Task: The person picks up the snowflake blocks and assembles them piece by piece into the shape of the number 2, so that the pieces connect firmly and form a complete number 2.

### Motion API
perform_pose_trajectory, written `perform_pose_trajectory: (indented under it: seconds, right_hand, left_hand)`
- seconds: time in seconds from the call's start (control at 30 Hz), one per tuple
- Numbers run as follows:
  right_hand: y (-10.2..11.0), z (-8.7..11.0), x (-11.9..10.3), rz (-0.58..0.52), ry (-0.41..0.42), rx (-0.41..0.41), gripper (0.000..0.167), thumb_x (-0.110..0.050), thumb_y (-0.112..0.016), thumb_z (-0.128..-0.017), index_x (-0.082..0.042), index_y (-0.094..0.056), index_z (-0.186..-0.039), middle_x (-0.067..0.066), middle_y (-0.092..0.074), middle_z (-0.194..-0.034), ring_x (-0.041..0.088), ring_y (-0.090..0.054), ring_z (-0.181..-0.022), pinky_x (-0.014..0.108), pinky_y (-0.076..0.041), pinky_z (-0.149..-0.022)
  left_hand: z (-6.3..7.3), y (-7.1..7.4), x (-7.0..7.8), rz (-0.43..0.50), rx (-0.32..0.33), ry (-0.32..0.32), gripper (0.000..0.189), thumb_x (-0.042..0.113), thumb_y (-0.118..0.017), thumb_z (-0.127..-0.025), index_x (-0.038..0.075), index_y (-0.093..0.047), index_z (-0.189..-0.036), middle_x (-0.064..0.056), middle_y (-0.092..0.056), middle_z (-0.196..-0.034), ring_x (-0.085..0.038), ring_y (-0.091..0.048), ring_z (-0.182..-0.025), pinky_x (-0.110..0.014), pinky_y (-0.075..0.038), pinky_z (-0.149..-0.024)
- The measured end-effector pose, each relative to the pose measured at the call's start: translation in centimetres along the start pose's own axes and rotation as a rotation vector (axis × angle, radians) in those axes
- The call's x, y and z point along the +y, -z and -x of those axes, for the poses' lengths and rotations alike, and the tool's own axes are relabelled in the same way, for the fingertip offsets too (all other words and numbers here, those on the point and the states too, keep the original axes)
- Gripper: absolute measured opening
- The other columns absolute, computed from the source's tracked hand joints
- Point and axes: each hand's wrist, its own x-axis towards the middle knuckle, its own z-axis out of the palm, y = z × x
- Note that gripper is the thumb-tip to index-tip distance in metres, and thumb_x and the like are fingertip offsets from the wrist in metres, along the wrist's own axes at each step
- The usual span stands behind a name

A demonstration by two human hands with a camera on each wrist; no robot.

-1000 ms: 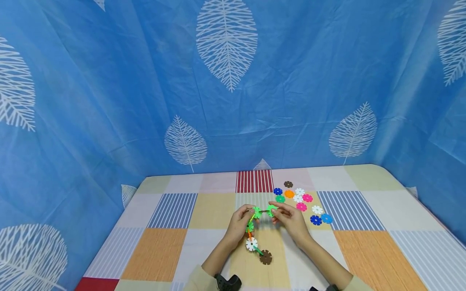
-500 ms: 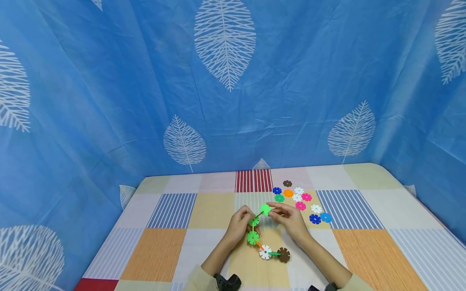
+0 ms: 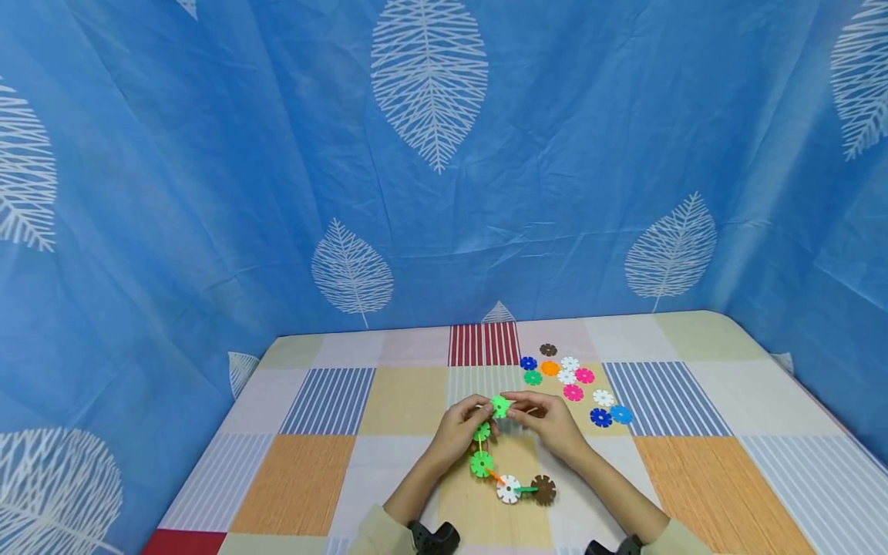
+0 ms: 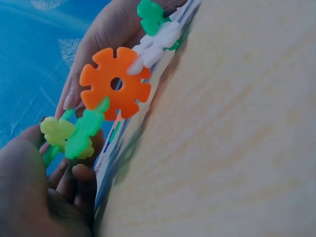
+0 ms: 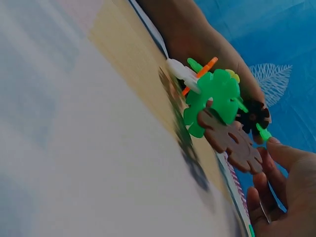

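Observation:
A curved chain of notched interlocking discs hangs between both hands in the head view. My left hand (image 3: 459,426) pinches its upper part, beside a green disc (image 3: 482,432). My right hand (image 3: 551,422) pinches the bright green end disc (image 3: 500,406) between thumb and fingers. Lower on the chain come another green disc (image 3: 482,464), a white disc (image 3: 509,489) and a brown disc (image 3: 544,490) at the loose end. An orange disc (image 4: 116,83) faces the left wrist view. A dark brown disc (image 5: 253,117) shows near the right fingertips in the right wrist view; fingers partly hide the joint.
Loose discs lie beyond my right hand: an orange one (image 3: 550,368), a pink one (image 3: 573,393), a light blue one (image 3: 621,415) and several others. A patchwork cloth (image 3: 305,478) covers the table. A blue leaf-print curtain (image 3: 541,193) stands behind it.
The right hand's bright green disc has moved left, closer to my left hand. The chain's loose end has swung right and slightly toward me. The loose discs stay where they were.

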Motion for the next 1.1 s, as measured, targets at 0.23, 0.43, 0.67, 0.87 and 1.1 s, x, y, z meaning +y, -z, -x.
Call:
perform_pose_trajectory:
  seconds: [0.23, 0.43, 0.67, 0.87, 1.1]
  right_hand:
    - [0.9, -2.0, 1.2, 0.246, 0.068, 0.113, 0.024, -0.011, -0.068, -0.083, -0.009, -0.068, -0.107, 0.006, -0.067, -0.097, 0.020, -0.060, -0.086, 0.032, -0.050, -0.074]
    - [2.2, -5.0, 2.8, 0.681, 0.078, 0.111, 0.039, -0.013, -0.066, -0.085, -0.003, -0.058, -0.122, 0.020, -0.047, -0.131, 0.040, -0.039, -0.122, 0.059, -0.027, -0.098]
    - [2.8, -6.8, 4.3, 0.928, -0.074, -0.041, 0.050, -0.032, -0.045, -0.097, -0.009, -0.037, -0.141, 0.020, -0.024, -0.147, 0.042, -0.015, -0.134, 0.069, -0.004, -0.099]
    - [3.2, -6.5, 4.5, 0.982, -0.141, -0.127, 0.043, -0.028, -0.035, -0.100, -0.014, -0.040, -0.141, 0.018, -0.029, -0.145, 0.041, -0.020, -0.133, 0.065, -0.006, -0.102]
    - [4.3, -3.3, 3.6, 0.946, -0.111, -0.077, 0.042, -0.022, -0.040, -0.099, -0.007, -0.042, -0.138, 0.019, -0.035, -0.142, 0.040, -0.025, -0.132, 0.064, -0.011, -0.102]
  left_hand:
    - [-0.2, 0.0, -0.3, 0.078, 0.069, 0.029, 0.021, 0.010, -0.049, -0.095, -0.010, -0.055, -0.097, -0.030, -0.059, -0.071, -0.010, -0.049, -0.042, -0.017, -0.037, -0.038]
    - [-0.6, 0.2, -1.2, 0.098, 0.105, 0.037, 0.019, 0.009, -0.051, -0.094, -0.009, -0.057, -0.093, -0.015, -0.058, -0.063, -0.011, -0.046, -0.040, -0.017, -0.035, -0.036]
    - [-1.2, 0.4, -3.2, 0.108, 0.101, 0.028, 0.021, 0.011, -0.052, -0.094, -0.009, -0.058, -0.094, -0.020, -0.058, -0.064, -0.012, -0.045, -0.040, -0.018, -0.038, -0.036]
    - [-1.2, 0.4, -3.4, 0.090, 0.109, 0.021, 0.022, 0.018, -0.055, -0.093, -0.004, -0.059, -0.092, -0.004, -0.057, -0.061, -0.010, -0.046, -0.041, -0.019, -0.041, -0.038]
    - [-1.2, 0.3, -3.3, 0.082, 0.117, 0.024, 0.021, 0.019, -0.055, -0.092, -0.001, -0.060, -0.091, -0.003, -0.057, -0.060, -0.009, -0.046, -0.041, -0.019, -0.042, -0.038]
